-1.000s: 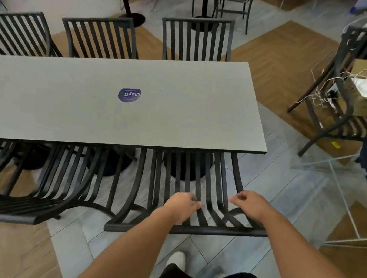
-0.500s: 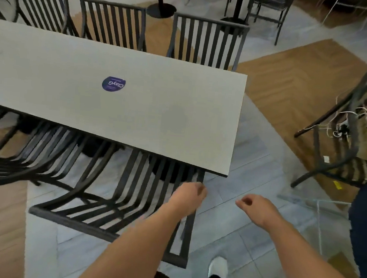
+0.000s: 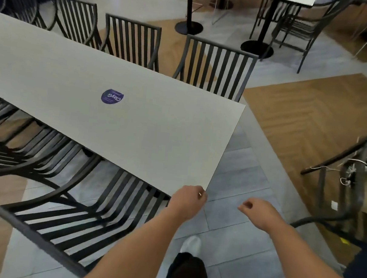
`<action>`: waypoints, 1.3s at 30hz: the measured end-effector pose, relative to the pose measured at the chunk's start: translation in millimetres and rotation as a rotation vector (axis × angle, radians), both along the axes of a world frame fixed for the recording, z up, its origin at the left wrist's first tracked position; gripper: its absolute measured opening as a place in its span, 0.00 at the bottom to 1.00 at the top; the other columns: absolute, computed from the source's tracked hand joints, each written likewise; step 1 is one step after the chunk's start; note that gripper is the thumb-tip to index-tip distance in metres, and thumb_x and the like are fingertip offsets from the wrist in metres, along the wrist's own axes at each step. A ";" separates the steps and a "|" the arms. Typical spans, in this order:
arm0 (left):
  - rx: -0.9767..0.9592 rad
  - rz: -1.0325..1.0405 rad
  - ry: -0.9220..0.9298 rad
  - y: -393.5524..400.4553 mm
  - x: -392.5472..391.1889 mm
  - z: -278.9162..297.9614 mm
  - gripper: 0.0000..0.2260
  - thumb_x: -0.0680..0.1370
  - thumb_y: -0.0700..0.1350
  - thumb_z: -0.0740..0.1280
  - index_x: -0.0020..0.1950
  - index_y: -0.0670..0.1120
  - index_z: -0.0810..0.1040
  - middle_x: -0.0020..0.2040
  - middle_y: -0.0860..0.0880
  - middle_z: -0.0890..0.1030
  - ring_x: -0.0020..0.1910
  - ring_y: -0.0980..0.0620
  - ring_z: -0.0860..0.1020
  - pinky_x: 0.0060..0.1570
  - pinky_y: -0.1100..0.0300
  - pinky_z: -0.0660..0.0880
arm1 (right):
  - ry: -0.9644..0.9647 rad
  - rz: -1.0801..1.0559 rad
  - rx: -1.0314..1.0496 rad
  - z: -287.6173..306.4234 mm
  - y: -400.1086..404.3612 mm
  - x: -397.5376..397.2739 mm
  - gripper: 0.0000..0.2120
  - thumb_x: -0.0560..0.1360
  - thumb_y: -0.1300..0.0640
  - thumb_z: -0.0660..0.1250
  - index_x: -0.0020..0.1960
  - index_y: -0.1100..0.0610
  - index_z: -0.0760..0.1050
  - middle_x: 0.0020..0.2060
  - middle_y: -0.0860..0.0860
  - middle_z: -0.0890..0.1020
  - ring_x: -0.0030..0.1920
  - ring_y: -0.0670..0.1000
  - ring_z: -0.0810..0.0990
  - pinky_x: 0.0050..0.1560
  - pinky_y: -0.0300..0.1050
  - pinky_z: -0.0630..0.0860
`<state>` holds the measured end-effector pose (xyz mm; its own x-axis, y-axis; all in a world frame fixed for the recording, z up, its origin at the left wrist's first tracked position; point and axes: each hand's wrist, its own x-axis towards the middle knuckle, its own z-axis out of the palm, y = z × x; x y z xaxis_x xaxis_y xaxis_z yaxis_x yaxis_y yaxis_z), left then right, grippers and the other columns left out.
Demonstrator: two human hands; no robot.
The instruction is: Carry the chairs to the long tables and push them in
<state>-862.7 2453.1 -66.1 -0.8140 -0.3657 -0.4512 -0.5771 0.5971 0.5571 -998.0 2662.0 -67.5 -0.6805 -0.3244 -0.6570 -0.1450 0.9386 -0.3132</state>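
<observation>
Two empty hands beside pushed-in chair (image 3: 78, 214)

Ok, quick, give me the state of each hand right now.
Left hand: fingers loosely curled, holding nothing, by the table corner.
Right hand: fingers loosely curled, holding nothing.

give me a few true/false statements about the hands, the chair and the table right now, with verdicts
1. The nearest chair has its seat tucked under the long table. True.
2. The right hand grips the chair's backrest. False: it holds nothing, above the floor.
3. A round purple sticker lies on the tabletop. True.
4. The left hand is near the table's middle. False: it is by the near corner.
5. No chairs stand on the table's far side. False: several do.
</observation>
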 end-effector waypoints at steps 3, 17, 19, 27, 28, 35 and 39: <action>0.001 0.018 -0.013 0.0 -48.2 -4.4 0.17 0.84 0.57 0.59 0.59 0.49 0.82 0.53 0.47 0.85 0.52 0.43 0.81 0.53 0.53 0.78 | -0.024 0.069 0.023 -4.7 -8.2 -40.7 0.20 0.80 0.42 0.66 0.64 0.53 0.78 0.58 0.51 0.83 0.57 0.51 0.80 0.58 0.46 0.76; -0.010 -0.075 -0.039 -57.0 -356.3 2.9 0.16 0.83 0.58 0.60 0.56 0.49 0.83 0.51 0.47 0.85 0.52 0.44 0.82 0.50 0.56 0.77 | 0.061 0.020 0.037 21.9 -27.8 -345.6 0.10 0.81 0.45 0.65 0.49 0.51 0.77 0.46 0.50 0.83 0.47 0.51 0.79 0.47 0.45 0.74; -0.032 -0.091 -0.042 -60.1 -391.7 10.8 0.17 0.83 0.58 0.60 0.58 0.49 0.82 0.53 0.46 0.84 0.53 0.44 0.81 0.51 0.55 0.77 | 0.060 0.007 0.031 25.6 -27.9 -380.2 0.09 0.80 0.45 0.65 0.49 0.50 0.77 0.45 0.48 0.83 0.47 0.50 0.80 0.47 0.45 0.75; -0.085 -0.054 -0.043 -59.3 -524.5 13.7 0.16 0.84 0.57 0.58 0.56 0.48 0.81 0.49 0.47 0.84 0.46 0.46 0.81 0.47 0.55 0.77 | 0.050 0.056 -0.031 10.6 -33.2 -534.4 0.10 0.80 0.46 0.67 0.47 0.52 0.78 0.45 0.50 0.83 0.46 0.50 0.80 0.47 0.44 0.76; -0.090 -0.027 -0.038 -58.6 -541.2 13.8 0.16 0.84 0.56 0.58 0.56 0.49 0.81 0.48 0.48 0.84 0.46 0.47 0.81 0.48 0.54 0.78 | 0.052 0.075 -0.032 7.4 -34.6 -556.9 0.10 0.80 0.46 0.67 0.47 0.53 0.79 0.45 0.50 0.84 0.46 0.50 0.81 0.47 0.45 0.76; -0.089 0.214 -0.038 -40.2 -659.6 15.4 0.16 0.84 0.55 0.58 0.53 0.49 0.82 0.44 0.50 0.84 0.43 0.50 0.83 0.50 0.50 0.82 | 0.041 0.257 -0.016 11.9 -47.7 -720.5 0.12 0.82 0.47 0.65 0.43 0.52 0.73 0.40 0.49 0.80 0.41 0.50 0.77 0.38 0.42 0.69; -0.085 0.275 -0.015 -32.9 -712.0 19.6 0.15 0.85 0.53 0.58 0.51 0.49 0.82 0.42 0.50 0.84 0.42 0.50 0.82 0.44 0.55 0.78 | 0.074 0.368 0.018 23.4 -64.2 -794.0 0.11 0.82 0.46 0.63 0.45 0.51 0.74 0.40 0.48 0.79 0.40 0.49 0.76 0.34 0.41 0.67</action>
<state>-1574.7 2420.2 -46.5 -0.6728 -0.6086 -0.4206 -0.7314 0.4616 0.5020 -1791.9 2597.8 -44.2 -0.5661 -0.5449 -0.6185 -0.4956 0.8246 -0.2728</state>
